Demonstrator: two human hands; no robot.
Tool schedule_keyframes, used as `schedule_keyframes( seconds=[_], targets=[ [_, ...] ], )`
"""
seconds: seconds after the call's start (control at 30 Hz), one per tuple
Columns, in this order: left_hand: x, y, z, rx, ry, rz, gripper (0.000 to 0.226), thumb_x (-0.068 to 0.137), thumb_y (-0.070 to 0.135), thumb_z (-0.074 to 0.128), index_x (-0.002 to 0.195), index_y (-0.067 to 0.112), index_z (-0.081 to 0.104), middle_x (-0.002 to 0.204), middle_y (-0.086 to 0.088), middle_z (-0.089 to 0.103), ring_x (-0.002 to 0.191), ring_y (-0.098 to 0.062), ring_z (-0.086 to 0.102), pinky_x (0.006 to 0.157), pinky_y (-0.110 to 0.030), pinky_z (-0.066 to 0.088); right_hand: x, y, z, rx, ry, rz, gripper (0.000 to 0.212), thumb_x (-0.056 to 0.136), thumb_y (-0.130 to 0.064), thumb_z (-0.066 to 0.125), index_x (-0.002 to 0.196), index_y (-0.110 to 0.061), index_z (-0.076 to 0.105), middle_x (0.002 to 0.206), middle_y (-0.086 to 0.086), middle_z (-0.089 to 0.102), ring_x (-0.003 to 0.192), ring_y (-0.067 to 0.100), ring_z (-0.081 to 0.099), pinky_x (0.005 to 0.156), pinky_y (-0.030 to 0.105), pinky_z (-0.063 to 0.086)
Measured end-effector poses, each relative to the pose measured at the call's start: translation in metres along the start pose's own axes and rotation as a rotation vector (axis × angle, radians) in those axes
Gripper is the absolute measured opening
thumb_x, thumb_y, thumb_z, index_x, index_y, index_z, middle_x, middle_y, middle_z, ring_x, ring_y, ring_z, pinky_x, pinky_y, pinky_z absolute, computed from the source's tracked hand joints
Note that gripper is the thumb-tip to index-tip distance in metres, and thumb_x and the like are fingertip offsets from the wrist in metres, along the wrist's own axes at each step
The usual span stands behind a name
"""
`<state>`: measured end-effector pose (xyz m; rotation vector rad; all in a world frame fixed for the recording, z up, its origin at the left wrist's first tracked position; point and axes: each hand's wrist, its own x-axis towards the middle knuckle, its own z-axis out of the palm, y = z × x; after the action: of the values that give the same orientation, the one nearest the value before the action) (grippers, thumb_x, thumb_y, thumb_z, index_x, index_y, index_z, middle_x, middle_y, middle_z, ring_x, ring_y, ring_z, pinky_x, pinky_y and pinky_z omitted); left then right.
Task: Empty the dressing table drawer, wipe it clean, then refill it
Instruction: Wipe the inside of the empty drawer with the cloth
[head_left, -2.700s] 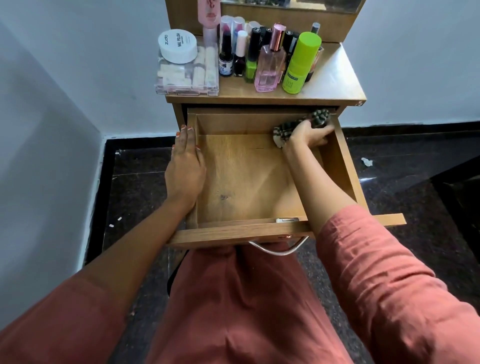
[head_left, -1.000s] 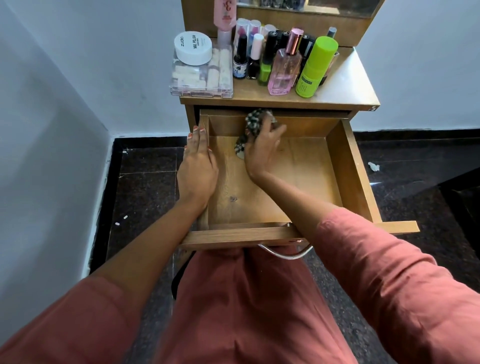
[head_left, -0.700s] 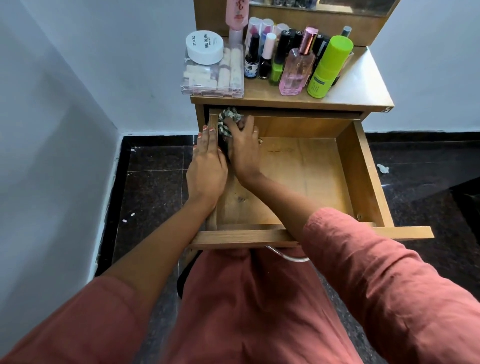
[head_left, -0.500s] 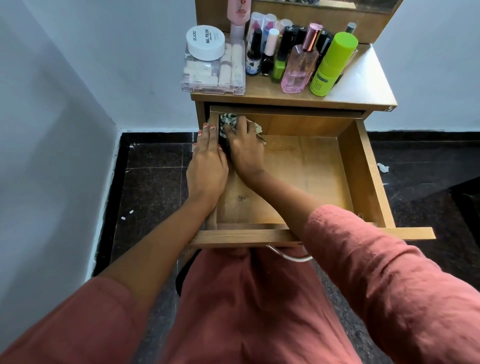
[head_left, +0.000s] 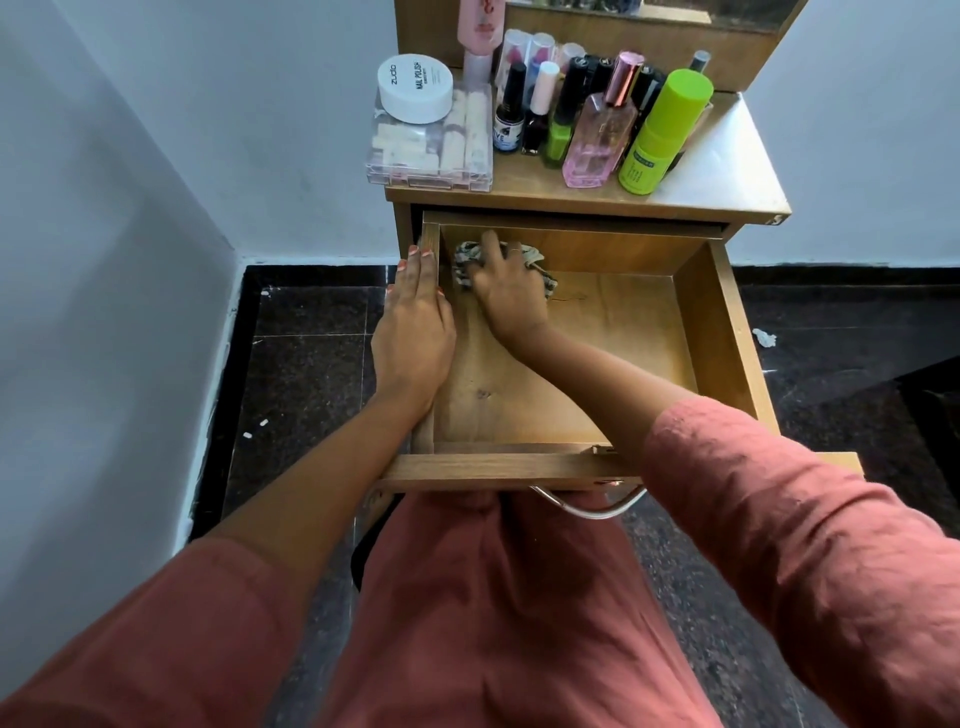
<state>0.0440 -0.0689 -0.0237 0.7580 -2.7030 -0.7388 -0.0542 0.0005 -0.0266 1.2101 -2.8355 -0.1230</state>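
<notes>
Head view, nearest first: the drawer (head_left: 717, 332) stands pulled out over the person's lap (head_left: 493, 597), its metal handle (head_left: 587, 512) partly hidden behind the right sleeve (head_left: 805, 545). Its floor is bare wood, so emptying looks done and wiping is under way; refilling is left. The left hand (head_left: 415, 332) lies flat with straight fingers along the left wall's rim, steadying. The right hand (head_left: 506, 291) clutches a crumpled patterned cloth (head_left: 535, 257) pressed into the far left corner. Beyond, bottles (head_left: 597, 140), a clear box (head_left: 415, 156) and a white jar (head_left: 414, 85) crowd the surface (head_left: 727, 161), probably the drawer's contents. The corner under the cloth is hidden; the mirror (head_left: 649, 10) is cut off.
</notes>
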Motion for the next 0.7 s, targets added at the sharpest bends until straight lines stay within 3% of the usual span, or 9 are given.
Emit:
schedule_keyframes(
  seconds=[0.13,0.3,0.47,0.7],
  targets=[
    [0.000,0.000,0.001,-0.006,-0.006,-0.010,0.047,0.100,0.018,0.027,0.146,0.011,0.021,0.155,-0.006,0.018,0.143,-0.017,0.018,0.112,-0.038,0.033,-0.014,0.042,0.004,-0.010,-0.056,0.119,0.039,0.094,-0.002,0.038,0.133,-0.008,0.039,0.148,0.021,0.019,0.130,0.045,0.028,0.086,0.048,0.050],
    [-0.001,0.002,0.001,-0.019,-0.003,-0.013,0.047,0.100,0.018,0.026,0.146,0.011,0.021,0.155,-0.006,0.018,0.144,-0.017,0.018,0.113,-0.038,0.032,-0.034,0.098,0.013,0.122,-0.075,0.358,0.036,0.096,-0.016,0.041,0.131,-0.011,0.039,0.146,0.020,0.022,0.121,0.045,0.038,0.086,0.054,0.045],
    [-0.002,0.003,0.002,-0.032,-0.004,-0.017,0.047,0.099,0.017,0.027,0.146,0.011,0.022,0.155,-0.006,0.017,0.144,-0.019,0.018,0.112,-0.039,0.033,-0.038,0.099,0.010,0.100,-0.018,0.451,0.031,0.094,0.002,0.035,0.122,-0.005,0.046,0.140,0.022,0.027,0.112,0.045,0.042,0.075,0.051,0.047],
    [-0.001,0.003,0.000,-0.035,-0.005,-0.019,0.047,0.099,0.017,0.028,0.146,0.011,0.021,0.155,-0.006,0.017,0.144,-0.018,0.017,0.113,-0.038,0.032,-0.023,0.042,-0.005,0.205,0.068,0.295,0.028,0.096,-0.011,0.038,0.123,-0.009,0.046,0.138,0.018,0.031,0.113,0.040,0.043,0.080,0.050,0.047]
  ],
)
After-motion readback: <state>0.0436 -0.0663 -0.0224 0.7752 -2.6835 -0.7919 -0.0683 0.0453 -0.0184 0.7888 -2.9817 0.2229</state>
